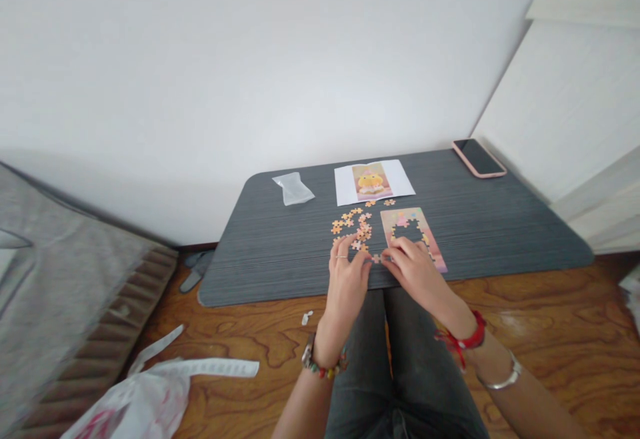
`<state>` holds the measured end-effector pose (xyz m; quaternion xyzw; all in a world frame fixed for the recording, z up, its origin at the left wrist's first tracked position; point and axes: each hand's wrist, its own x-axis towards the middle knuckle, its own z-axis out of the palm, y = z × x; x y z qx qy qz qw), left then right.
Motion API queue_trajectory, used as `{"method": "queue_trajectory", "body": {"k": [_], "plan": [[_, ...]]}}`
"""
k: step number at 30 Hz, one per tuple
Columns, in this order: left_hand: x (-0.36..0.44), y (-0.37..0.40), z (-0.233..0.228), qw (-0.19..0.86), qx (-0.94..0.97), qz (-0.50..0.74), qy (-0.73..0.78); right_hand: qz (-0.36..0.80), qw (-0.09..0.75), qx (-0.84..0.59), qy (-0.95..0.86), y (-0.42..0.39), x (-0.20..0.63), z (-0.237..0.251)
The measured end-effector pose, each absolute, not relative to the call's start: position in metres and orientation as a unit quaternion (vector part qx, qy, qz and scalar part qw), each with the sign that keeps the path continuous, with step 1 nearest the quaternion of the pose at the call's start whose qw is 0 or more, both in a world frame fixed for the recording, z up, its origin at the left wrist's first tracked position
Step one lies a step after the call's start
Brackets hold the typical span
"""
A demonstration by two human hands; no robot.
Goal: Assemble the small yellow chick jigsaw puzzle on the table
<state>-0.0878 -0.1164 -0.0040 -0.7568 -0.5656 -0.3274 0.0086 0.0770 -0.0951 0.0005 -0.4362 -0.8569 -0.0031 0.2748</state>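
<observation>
A small puzzle piece [377, 259] shows between my two hands near the table's front edge. My left hand [347, 269] has its thumb and forefinger closed at the left end of this small row of pieces. From the other side, the fingertips of my right hand [413, 265] pinch it, partly covering the puzzle frame [435, 249]. That frame has a pink and yellow border and a jagged opening, with the dark table visible inside. Loose puzzle pieces [364, 231] lie in a cluster just beyond my left hand, some overlapping.
A creased sheet with a yellow figure picture [371, 182] lies behind the pieces. A clear plastic bag [294, 189] is at the table's back left, a phone [479, 158] at the back right. On the floor are a slipper [195, 271] and a white plastic bag [145, 402].
</observation>
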Motion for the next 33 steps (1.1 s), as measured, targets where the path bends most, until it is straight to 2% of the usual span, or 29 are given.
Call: {"method": "queue_trajectory", "body": {"k": [9,17,33], "plan": [[-0.077,-0.103,-0.001,-0.012,-0.778,-0.293,-0.556,-0.016,0.249,-0.463,-0.85,-0.077,0.112,-0.005],[-0.053,-0.083,0.005,-0.032,-0.796,-0.237,-0.556,0.0,0.184,-0.493,-0.85,-0.024,0.158,-0.009],[-0.014,-0.047,0.008,-0.046,-0.813,-0.127,-0.566,0.008,0.155,-0.474,-0.867,-0.001,0.158,-0.003]]}}
